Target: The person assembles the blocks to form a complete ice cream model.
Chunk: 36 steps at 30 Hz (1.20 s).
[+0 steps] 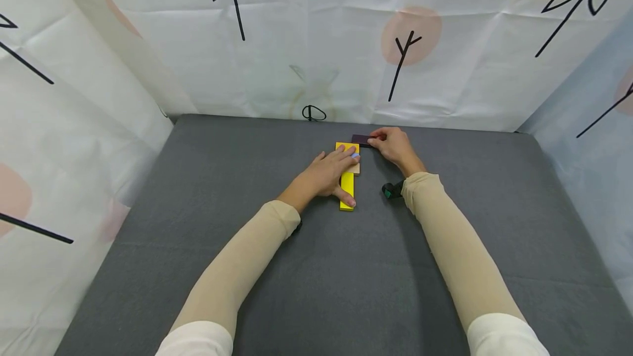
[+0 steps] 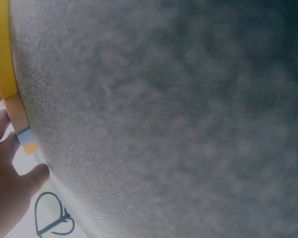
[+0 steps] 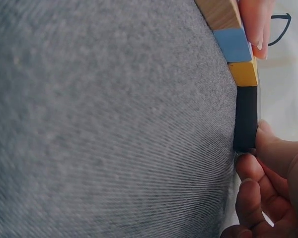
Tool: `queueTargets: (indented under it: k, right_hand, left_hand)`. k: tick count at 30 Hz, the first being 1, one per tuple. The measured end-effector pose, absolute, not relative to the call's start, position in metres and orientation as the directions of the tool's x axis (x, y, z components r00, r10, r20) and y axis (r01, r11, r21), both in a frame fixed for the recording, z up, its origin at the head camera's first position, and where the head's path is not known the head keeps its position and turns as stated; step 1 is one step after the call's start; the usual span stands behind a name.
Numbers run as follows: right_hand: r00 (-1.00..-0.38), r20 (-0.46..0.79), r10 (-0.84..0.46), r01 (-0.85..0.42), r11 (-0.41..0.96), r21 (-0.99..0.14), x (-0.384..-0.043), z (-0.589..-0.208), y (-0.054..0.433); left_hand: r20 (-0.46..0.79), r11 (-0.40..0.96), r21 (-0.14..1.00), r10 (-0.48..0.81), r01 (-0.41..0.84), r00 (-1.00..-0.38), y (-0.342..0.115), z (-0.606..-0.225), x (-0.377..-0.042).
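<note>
My left hand [image 1: 327, 176] lies spread over a row of small blocks, fingers extended across its upper part and thumb by the long yellow block [image 1: 348, 184]. In that row the right wrist view shows a wood-coloured block [image 3: 221, 14], a blue block [image 3: 233, 44] and an orange-yellow block [image 3: 244, 73], set end to end. Fingertips of my right hand [image 1: 394, 147] pinch the outer end of a dark block [image 3: 246, 118]. Its other end meets the orange-yellow block. The left hand [image 2: 10, 183] partly hides the row in the head view.
Grey cloth covers the table [image 1: 316, 301]. Behind it hangs a pale patterned curtain [image 1: 336, 43], close to the far edge where the blocks lie. A dark wrist camera [image 1: 392, 190] sits below the right wrist.
</note>
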State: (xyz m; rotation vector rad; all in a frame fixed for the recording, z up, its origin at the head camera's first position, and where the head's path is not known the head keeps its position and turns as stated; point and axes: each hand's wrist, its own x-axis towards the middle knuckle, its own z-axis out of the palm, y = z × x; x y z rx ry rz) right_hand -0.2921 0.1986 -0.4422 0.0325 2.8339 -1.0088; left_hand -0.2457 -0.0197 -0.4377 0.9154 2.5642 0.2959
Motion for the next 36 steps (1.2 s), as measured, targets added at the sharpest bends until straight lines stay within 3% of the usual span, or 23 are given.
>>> queueTargets:
  k: [26, 36]
  right_hand:
    - [-0.981, -0.084, -0.173, -0.091, 0.805, -0.587, -0.298, -0.44, 0.184]
    - [-0.976, -0.103, -0.19, -0.092, 0.795, -0.599, -0.297, -0.442, 0.178]
  left_hand:
    - [-0.272, 0.769, 0.276, 0.638, 0.577, -0.72, -0.02, -0.439, -0.245]
    - [-0.298, 0.782, 0.268, 0.622, 0.562, -0.724, -0.021, -0.439, -0.243]
